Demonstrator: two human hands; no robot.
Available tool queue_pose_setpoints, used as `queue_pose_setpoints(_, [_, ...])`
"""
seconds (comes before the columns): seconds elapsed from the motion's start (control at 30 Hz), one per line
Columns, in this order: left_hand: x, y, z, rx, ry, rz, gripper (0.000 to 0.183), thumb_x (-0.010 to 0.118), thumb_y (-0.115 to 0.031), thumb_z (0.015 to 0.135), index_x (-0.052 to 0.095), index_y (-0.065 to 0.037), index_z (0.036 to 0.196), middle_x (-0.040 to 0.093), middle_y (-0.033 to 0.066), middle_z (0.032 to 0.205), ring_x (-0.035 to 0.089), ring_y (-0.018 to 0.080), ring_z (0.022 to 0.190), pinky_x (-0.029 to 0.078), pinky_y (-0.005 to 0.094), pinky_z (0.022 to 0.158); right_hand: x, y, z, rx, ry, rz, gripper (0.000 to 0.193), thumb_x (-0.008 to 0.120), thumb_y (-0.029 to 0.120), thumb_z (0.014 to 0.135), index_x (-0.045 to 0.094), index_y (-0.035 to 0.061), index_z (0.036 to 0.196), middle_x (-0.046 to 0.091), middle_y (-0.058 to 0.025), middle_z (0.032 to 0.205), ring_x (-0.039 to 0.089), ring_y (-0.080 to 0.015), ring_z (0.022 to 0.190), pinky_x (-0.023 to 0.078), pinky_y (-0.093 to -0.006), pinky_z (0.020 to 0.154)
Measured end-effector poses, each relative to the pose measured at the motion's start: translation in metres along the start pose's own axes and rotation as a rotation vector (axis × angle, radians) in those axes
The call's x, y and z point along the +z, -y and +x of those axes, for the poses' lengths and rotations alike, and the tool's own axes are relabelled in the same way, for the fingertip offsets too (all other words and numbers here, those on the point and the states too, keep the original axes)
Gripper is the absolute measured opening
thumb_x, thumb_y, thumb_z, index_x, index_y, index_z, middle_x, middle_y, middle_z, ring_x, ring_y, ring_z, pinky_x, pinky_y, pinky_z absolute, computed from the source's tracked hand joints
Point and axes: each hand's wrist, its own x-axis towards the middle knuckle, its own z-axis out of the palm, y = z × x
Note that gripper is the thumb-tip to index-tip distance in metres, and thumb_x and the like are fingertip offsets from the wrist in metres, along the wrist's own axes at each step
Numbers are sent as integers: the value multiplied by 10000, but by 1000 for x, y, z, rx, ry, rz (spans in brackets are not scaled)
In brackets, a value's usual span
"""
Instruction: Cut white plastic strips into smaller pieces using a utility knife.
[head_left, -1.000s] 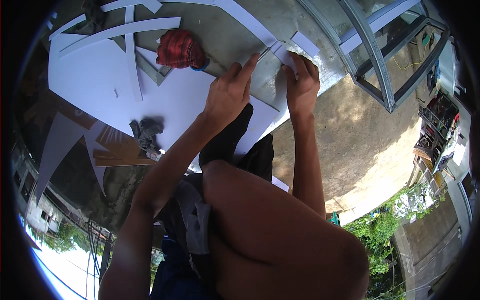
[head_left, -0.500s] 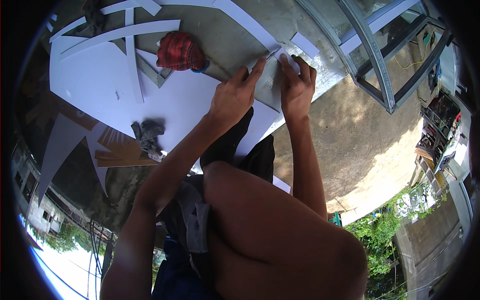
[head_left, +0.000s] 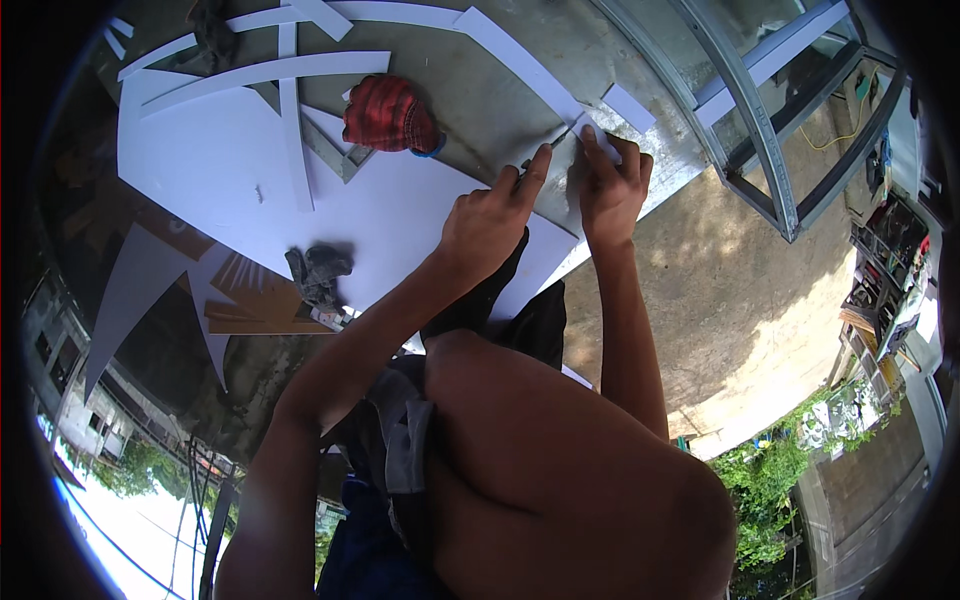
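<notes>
One white strip (head_left: 524, 67) at right fingertips (head_left: 588, 135)

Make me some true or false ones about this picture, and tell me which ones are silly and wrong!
1. The left hand holds a thin tool. True.
2. The red cloth is in the right hand. False: it lies apart from both hands, to their left.
3. The right hand's fingers touch a white strip near its end. True.
4. The metal frame is to the left of the hands. False: it is to their right.
5. The crumpled grey cloth near the left forearm hangs on the metal frame. False: it lies at the edge of the big white sheet.
</notes>
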Motion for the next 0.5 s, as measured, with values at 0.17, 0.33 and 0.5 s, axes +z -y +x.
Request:
queue_pose_setpoints(0.17, [-3,0,-10,-48,11,-72,811,594,51,707,400,-133,1472,568,101,863,613,304,545,564,374,538,0,0,-1,-3,-35,15,484,678,28,708,701,168,1171,587,-84,1054,525,-311,913,497,-409,800])
queue_pose_setpoints(0.33, [-7,15,-30,-66,-21,-229,752,549,104,755,413,-118,1460,569,118,858,603,327,570,529,411,518,0,0,-1,9,-29,36,479,678,26,719,698,173,1175,587,-77,1059,526,-314,922,497,-408,810])
queue_pose_setpoints(0.5, [-10,33,-15,-69,-221,-211,690,566,84,790,442,-109,1442,554,98,809,604,292,562,531,399,512,-9,-6,-1,-30,-43,-17,458,666,24,748,692,168,1182,607,-88,1134,544,-324,963,496,-406,833])
